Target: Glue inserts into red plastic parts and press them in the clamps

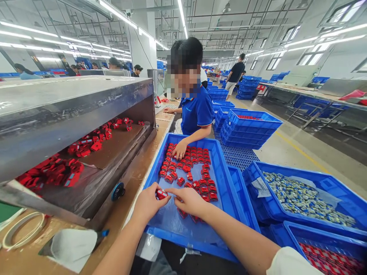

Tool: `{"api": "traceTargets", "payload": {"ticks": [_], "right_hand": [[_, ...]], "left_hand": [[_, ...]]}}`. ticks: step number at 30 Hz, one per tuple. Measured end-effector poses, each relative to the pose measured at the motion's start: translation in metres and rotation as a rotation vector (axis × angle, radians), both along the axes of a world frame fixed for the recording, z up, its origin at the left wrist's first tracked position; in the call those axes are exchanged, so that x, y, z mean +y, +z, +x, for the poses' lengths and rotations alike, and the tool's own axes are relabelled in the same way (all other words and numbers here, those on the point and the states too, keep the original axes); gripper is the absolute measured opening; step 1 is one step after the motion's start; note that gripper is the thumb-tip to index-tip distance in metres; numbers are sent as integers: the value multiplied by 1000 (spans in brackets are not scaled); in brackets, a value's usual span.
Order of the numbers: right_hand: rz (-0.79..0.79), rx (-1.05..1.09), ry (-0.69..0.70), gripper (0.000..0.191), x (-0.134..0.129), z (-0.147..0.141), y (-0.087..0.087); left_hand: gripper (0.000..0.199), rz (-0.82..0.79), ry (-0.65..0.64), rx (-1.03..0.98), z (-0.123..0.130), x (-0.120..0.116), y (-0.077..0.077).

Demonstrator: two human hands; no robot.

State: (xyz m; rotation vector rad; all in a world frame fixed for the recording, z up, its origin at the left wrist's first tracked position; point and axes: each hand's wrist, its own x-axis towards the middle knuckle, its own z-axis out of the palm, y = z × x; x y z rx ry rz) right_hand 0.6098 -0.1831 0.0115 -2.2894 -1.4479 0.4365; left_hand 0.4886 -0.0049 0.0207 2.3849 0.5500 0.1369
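Between the thumb and fingers of my left hand (149, 201) is a small red plastic part (161, 194) with white marks on its face. My right hand (187, 199) meets it from the other side, its index finger stretched to the part's right end and the other fingers curled. Both hands are over the near end of a blue tray (229, 208) lined with clear film. Many similar red parts (197, 152) lie in the tray, some in rows at the far end, and a few are partly hidden under my right forearm.
A co-worker in a blue shirt (196, 109) reaches a hand (180, 149) into the tray's far end. On the left, a metal-hooded machine (74, 126) holds heaped red parts (57, 168). A tape roll (24, 230) lies on the bench. Blue crates (249, 128) stand at right.
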Motion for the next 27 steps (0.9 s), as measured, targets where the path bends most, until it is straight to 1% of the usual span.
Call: {"api": "traceTargets", "payload": {"ticks": [3, 8, 13, 16, 20, 22, 27], "right_hand": [[2, -4, 9, 60, 0, 0, -2], [-7, -37, -15, 61, 1, -1, 2], [-2, -47, 7, 62, 1, -2, 2], [14, -43, -3, 61, 0, -2, 0], [14, -34, -2, 59, 0, -2, 0], [10, -26, -11, 58, 0, -1, 1], [9, 16, -42, 56, 1, -1, 4]], "left_hand": [[29, -1, -5, 12, 0, 0, -2], [30, 10, -8, -18, 1, 2, -4], [28, -7, -9, -22, -1, 2, -3], [29, -24, -32, -53, -1, 3, -4], [36, -45, -98, -97, 1, 5, -6], [34, -33, -124, -106, 1, 6, -6], [34, -2, -131, -68, 0, 5, -6]]}}
